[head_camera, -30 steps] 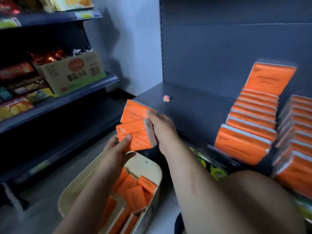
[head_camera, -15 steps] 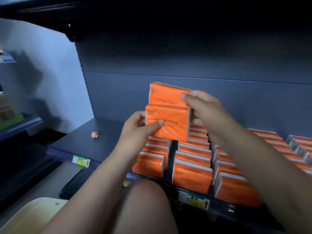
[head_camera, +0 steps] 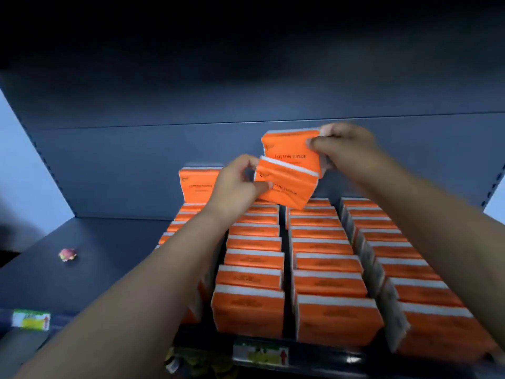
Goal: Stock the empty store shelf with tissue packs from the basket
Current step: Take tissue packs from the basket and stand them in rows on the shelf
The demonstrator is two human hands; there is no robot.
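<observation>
Carried deeper over rows (head_camera: 319, 243): left hand (head_camera: 235, 184) pinches lower pack (head_camera: 289, 187), right hand (head_camera: 348, 149) fingers (head_camera: 319, 144) grip upper pack (head_camera: 292, 149).

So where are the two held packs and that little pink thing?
upper tissue pack (head_camera: 291, 148), head view, orange front face
lower tissue pack (head_camera: 287, 186), head view, orange front face
pink thing (head_camera: 67, 254), head view, its middle

The head-worn wide-angle view looks forward and down from close in front of the dark grey metal shelf (head_camera: 114, 258), slightly above it. Rows of orange plastic-wrapped tissue packs (head_camera: 322, 283) run straight away toward the grey back panel (head_camera: 123, 170); the left hand (head_camera: 235, 184) and right hand (head_camera: 347, 146) reach in at mid-frame.
</observation>
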